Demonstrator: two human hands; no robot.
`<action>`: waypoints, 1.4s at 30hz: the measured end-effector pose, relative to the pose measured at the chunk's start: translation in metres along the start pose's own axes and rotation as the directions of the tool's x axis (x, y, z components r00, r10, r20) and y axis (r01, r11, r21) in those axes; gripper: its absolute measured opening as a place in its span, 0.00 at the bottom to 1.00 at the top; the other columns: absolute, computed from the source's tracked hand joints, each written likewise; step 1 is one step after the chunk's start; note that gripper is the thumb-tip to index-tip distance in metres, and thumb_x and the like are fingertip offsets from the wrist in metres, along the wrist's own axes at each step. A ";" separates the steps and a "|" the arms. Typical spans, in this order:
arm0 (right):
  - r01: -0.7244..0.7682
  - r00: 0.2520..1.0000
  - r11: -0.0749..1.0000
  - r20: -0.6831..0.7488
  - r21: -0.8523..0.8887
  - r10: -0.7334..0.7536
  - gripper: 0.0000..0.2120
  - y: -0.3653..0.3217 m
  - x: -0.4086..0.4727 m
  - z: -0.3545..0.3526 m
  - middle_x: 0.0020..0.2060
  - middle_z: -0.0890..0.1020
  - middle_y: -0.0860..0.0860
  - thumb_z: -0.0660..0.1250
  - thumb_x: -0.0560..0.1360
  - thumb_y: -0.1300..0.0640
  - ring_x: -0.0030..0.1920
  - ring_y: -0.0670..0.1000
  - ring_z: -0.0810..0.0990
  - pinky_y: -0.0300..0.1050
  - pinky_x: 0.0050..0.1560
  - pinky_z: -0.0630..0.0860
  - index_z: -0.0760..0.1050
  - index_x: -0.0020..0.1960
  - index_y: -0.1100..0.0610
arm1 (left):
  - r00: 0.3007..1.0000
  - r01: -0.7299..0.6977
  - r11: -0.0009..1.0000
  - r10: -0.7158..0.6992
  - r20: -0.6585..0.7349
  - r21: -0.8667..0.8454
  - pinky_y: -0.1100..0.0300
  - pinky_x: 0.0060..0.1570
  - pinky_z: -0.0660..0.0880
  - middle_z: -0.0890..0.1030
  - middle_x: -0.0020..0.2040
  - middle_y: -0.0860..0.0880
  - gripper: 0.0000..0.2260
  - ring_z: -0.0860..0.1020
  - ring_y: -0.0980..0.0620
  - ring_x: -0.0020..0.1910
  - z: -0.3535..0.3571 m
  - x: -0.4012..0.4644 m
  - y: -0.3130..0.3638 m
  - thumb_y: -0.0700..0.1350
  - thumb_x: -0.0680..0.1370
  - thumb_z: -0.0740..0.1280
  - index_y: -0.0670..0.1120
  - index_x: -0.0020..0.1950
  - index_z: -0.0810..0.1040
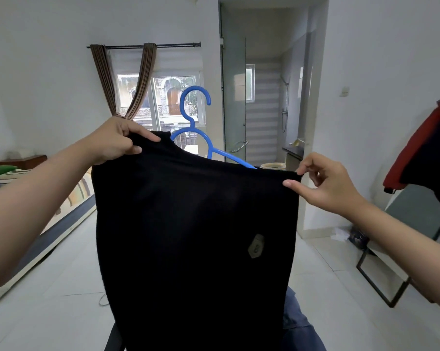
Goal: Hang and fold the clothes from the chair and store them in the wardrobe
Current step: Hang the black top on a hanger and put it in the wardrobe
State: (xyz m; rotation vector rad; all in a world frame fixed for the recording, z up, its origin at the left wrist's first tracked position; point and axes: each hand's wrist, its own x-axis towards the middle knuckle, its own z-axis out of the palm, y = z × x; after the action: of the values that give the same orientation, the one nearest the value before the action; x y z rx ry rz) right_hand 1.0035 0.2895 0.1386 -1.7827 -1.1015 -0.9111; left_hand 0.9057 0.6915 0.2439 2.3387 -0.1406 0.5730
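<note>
Two hands (112, 143) (325, 183) pinching black garment (193, 224), perhaps hangered.

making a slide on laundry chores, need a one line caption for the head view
Both hands, left hand and right hand, pinch a black garment's shoulders over a blue hanger.

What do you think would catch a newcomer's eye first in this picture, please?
The black garment fills the centre, held up by its shoulders: the left hand grips one corner, the right hand pinches the other. Behind its neckline a bright blue hanger rises, hook in front of the window. At the far right, red and dark clothing hangs draped.
</note>
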 end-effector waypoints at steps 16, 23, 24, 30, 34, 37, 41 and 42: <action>-0.119 0.993 0.992 -0.014 -0.048 0.118 0.15 0.001 0.015 0.012 0.40 0.77 0.37 0.76 0.68 0.59 0.38 0.42 0.73 0.32 0.40 0.71 0.73 0.45 0.44 | 0.998 -0.017 0.976 0.030 0.058 -0.216 0.73 0.40 0.75 0.84 0.41 0.60 0.29 0.80 0.60 0.45 0.052 -0.004 0.020 0.22 0.71 0.61 0.58 0.40 0.85; -0.055 0.993 0.946 0.079 -0.318 0.084 0.03 -0.008 0.025 0.002 0.37 0.78 0.51 0.73 0.72 0.59 0.37 0.49 0.73 0.41 0.41 0.68 0.79 0.43 0.57 | 0.991 -0.068 0.972 0.091 0.093 -0.226 0.67 0.49 0.75 0.83 0.51 0.54 0.26 0.80 0.56 0.51 0.053 -0.016 0.023 0.25 0.72 0.64 0.57 0.45 0.84; -0.045 0.992 0.936 0.094 -0.348 0.082 0.03 -0.011 0.027 -0.001 0.38 0.78 0.51 0.72 0.72 0.59 0.38 0.51 0.73 0.44 0.41 0.69 0.78 0.43 0.57 | 0.990 -0.080 0.972 0.103 0.098 -0.220 0.68 0.49 0.75 0.83 0.51 0.54 0.25 0.80 0.56 0.51 0.051 -0.018 0.023 0.25 0.72 0.64 0.57 0.47 0.83; -0.173 0.971 0.896 0.084 -0.409 0.225 0.05 -0.031 0.032 -0.026 0.43 0.74 0.51 0.74 0.70 0.57 0.43 0.54 0.76 0.52 0.47 0.76 0.78 0.41 0.51 | 0.987 -0.074 0.966 0.107 0.120 -0.248 0.71 0.44 0.76 0.84 0.46 0.57 0.26 0.81 0.58 0.47 0.036 -0.028 0.006 0.26 0.72 0.66 0.59 0.45 0.84; -0.344 0.916 0.877 0.085 -0.336 0.392 0.06 -0.048 0.027 -0.034 0.43 0.79 0.52 0.73 0.71 0.59 0.37 0.47 0.77 0.27 0.37 0.69 0.77 0.38 0.53 | 0.986 -0.060 0.951 0.104 0.133 -0.304 0.70 0.45 0.77 0.84 0.48 0.54 0.26 0.81 0.58 0.47 0.040 -0.031 -0.002 0.25 0.72 0.65 0.59 0.44 0.84; -0.494 0.852 0.847 0.082 -0.199 0.516 0.06 -0.058 0.019 -0.041 0.41 0.80 0.53 0.72 0.72 0.60 0.32 0.47 0.74 0.34 0.37 0.70 0.78 0.38 0.53 | 0.982 -0.065 0.949 0.116 0.151 -0.307 0.71 0.44 0.76 0.85 0.44 0.56 0.28 0.82 0.60 0.46 0.049 -0.029 -0.007 0.25 0.71 0.65 0.60 0.42 0.84; -0.587 0.806 0.801 0.009 -0.120 0.592 0.06 -0.074 0.001 -0.047 0.33 0.76 0.51 0.72 0.72 0.61 0.32 0.48 0.72 0.40 0.38 0.69 0.78 0.38 0.56 | 0.974 -0.102 0.949 0.156 0.162 -0.298 0.68 0.49 0.77 0.84 0.45 0.55 0.29 0.81 0.58 0.47 0.069 -0.026 -0.007 0.24 0.70 0.66 0.61 0.42 0.83; -0.594 0.802 0.796 -0.013 -0.112 0.597 0.07 -0.078 -0.003 -0.050 0.32 0.75 0.49 0.72 0.72 0.62 0.31 0.47 0.71 0.40 0.36 0.68 0.78 0.37 0.55 | 0.971 -0.116 0.947 0.172 0.165 -0.300 0.66 0.51 0.77 0.83 0.48 0.53 0.28 0.81 0.56 0.47 0.074 -0.025 -0.006 0.24 0.69 0.67 0.60 0.43 0.82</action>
State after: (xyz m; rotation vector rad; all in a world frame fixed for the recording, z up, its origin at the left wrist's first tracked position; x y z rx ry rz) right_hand 0.9228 0.2641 0.1770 -2.0587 -0.4356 -0.5641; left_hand 0.9115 0.6452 0.1815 2.1024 -0.4580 0.3696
